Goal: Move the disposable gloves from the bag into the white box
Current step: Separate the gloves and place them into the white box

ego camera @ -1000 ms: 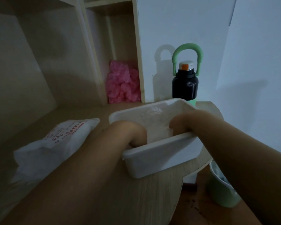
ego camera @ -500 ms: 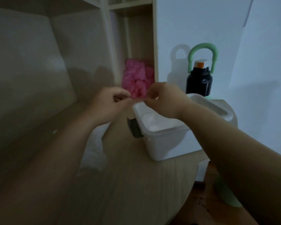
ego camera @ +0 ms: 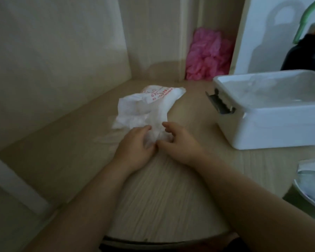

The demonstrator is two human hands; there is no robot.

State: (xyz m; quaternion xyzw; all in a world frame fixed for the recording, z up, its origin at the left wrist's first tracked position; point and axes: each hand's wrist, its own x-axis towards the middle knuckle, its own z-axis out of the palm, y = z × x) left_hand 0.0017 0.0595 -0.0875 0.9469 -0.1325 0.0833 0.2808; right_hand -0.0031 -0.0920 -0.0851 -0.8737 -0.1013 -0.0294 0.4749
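Plastic bag [ego camera: 145,106], thin, crinkled, white with red print, lies on the pale wood-grain worktop [ego camera: 162,197]; left hand [ego camera: 135,145] and right hand [ego camera: 180,144] pinch its near end with curled fingers (thumbs almost touching). Filmy gloves [ego camera: 258,84] lie in the rectangular white box [ego camera: 273,122] further right

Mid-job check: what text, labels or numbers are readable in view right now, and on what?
Red print on the plastic bag: several lines of characters, too blurred to read.
White box: no text visible.
Black bottle: no text visible.
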